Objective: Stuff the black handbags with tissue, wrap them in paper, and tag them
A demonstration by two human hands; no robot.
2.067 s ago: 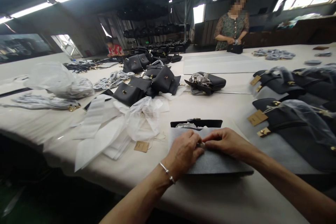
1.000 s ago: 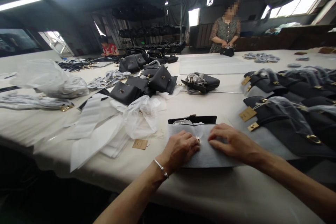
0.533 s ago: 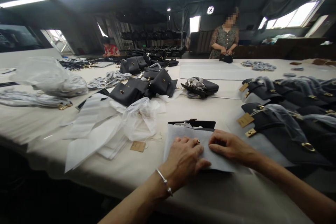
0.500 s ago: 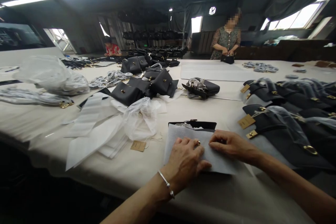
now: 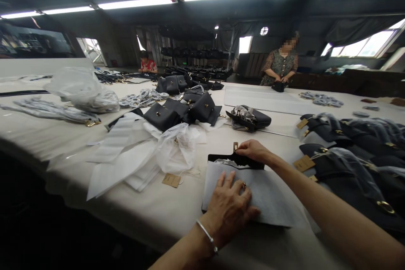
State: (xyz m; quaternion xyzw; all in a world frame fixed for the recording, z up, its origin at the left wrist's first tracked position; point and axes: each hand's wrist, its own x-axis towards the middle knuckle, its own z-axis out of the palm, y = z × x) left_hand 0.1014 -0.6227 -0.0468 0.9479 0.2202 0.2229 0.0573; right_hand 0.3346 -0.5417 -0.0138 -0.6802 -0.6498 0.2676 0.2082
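Note:
A black handbag [image 5: 236, 159] lies on the table before me with its flap raised at the far side and crumpled stuffing in its mouth. A white sheet of thin paper [image 5: 268, 194] covers its front. My left hand [image 5: 232, 198] rests flat on that sheet, fingers spread. At the far edge my right hand [image 5: 255, 152] pinches the bag's flap, close beside the gold clasp [image 5: 236, 147]. Left of the bag, a brown tag [image 5: 171, 179] hangs from a translucent plastic bag [image 5: 177, 147] on the table.
Loose white sheets [image 5: 117, 156] lie to the left, below a pile of black handbags [image 5: 164, 114]. Another handbag [image 5: 253, 118] sits beyond mine. Tagged handbags with wrapped handles [image 5: 344, 168] crowd the right. A co-worker [image 5: 281, 65] stands across the table.
My right hand has moved from the paper to the flap's edge and lifted the flap up. My left hand stays on the paper. The view has tilted upward.

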